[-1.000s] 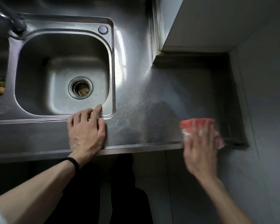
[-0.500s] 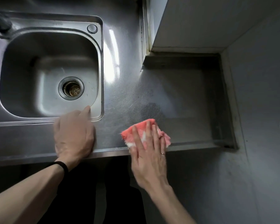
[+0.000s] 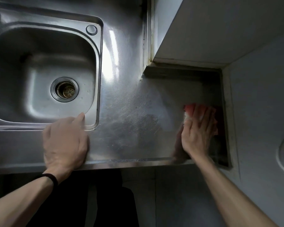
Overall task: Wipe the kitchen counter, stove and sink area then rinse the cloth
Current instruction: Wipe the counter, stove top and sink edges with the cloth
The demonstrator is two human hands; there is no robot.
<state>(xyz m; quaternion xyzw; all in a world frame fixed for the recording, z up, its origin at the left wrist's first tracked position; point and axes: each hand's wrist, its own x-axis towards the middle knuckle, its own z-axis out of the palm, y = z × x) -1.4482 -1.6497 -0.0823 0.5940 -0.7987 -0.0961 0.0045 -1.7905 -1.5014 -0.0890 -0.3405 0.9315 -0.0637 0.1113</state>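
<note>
The crumpled red-pink cloth with a white patch point(image 3: 189, 110) lies on the dotted stainless-steel tabletop point(image 3: 129, 99), close to its right edge and a little back from the front edge. The right hand point(image 3: 198, 133) covers most of it, pressing down with straight fingers. A darker patch point(image 3: 148, 122) marks the tabletop left of the cloth. The rounded rectangular stainless-steel sink point(image 3: 100, 63) is set into the tabletop's left part, with a round strainer drain point(image 3: 64, 89) in its floor.

Left hand point(image 3: 66, 141), right hand point(image 3: 197, 131), both palm-down
</note>
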